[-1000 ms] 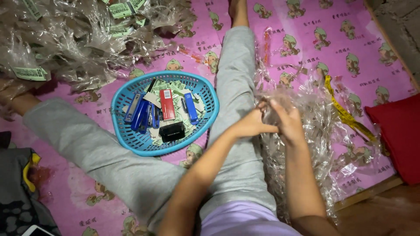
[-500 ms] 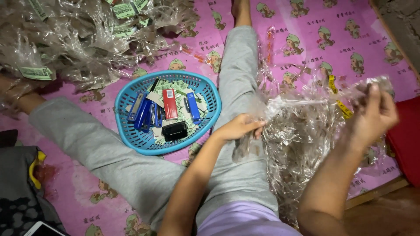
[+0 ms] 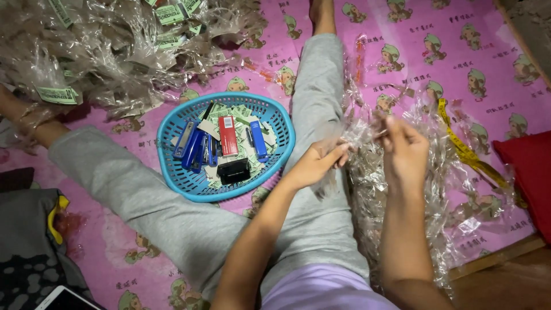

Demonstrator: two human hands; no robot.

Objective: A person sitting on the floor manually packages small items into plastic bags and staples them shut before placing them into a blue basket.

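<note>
Clear crinkly plastic wrapper [image 3: 360,136], a thin see-through strip, is stretched between both hands just above the right thigh in grey trousers [image 3: 321,189]. Its long axis runs roughly sideways, left fingertips [image 3: 340,154] to right fingertips [image 3: 389,127]. Left hand [image 3: 315,163] pinches the lower end, fingers together on the film; right hand [image 3: 404,152] is raised, fingers closed on the upper end. Both are about equally near it. Right of the right fingers sits a loose pile of clear film [image 3: 402,201]; left of the left fingers, a blue plastic basket [image 3: 281,123].
</note>
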